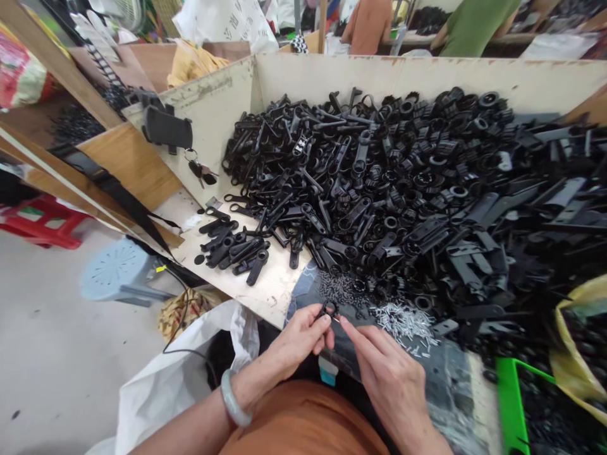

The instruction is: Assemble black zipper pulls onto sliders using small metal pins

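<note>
My left hand [301, 335], with a pale bangle at the wrist, pinches a small black ring-shaped part [329, 308] above the bench's front edge. Close against its right side is my right hand [389, 366], fingers pressed together on a thin shiny pin [337, 319] that touches or nearly touches the part. Behind the hands, a pile of silver pins [405, 322] and a scatter of tiny dark pieces [344, 287] lie on a dark mat [443, 373]. A large heap of black plastic parts [360, 183] rises beyond them.
Several black assembled pieces [232, 246] lie on the pale board at left. A phone holder [168, 126] with keys hangs on the side wall. A green crate [509, 404] and yellow bag [569, 354] stand at right, a white sack [161, 392] and blue stool [116, 268] at left. Two people work beyond.
</note>
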Motion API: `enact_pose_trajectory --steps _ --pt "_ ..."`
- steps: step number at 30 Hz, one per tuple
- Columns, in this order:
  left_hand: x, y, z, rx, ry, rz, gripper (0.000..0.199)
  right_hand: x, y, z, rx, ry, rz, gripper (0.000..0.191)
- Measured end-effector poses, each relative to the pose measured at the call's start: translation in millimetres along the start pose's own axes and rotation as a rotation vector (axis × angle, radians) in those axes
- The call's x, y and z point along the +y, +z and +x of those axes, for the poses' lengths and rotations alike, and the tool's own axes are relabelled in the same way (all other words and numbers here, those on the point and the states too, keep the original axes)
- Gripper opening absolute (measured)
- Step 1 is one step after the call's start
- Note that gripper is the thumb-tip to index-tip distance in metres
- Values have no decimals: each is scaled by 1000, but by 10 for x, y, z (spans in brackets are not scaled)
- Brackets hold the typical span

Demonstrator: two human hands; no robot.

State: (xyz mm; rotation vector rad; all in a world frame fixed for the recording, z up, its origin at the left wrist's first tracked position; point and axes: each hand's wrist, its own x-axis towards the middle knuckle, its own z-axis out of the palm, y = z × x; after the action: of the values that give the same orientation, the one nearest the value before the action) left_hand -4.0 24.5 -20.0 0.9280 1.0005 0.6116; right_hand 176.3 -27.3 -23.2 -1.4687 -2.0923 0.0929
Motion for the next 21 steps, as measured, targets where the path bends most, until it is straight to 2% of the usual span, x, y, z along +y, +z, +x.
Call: enact_pose_trajectory --steps 21 --pt "0 43 57 54 -53 14 45 -37 98 -68 -74 32 -181 43"
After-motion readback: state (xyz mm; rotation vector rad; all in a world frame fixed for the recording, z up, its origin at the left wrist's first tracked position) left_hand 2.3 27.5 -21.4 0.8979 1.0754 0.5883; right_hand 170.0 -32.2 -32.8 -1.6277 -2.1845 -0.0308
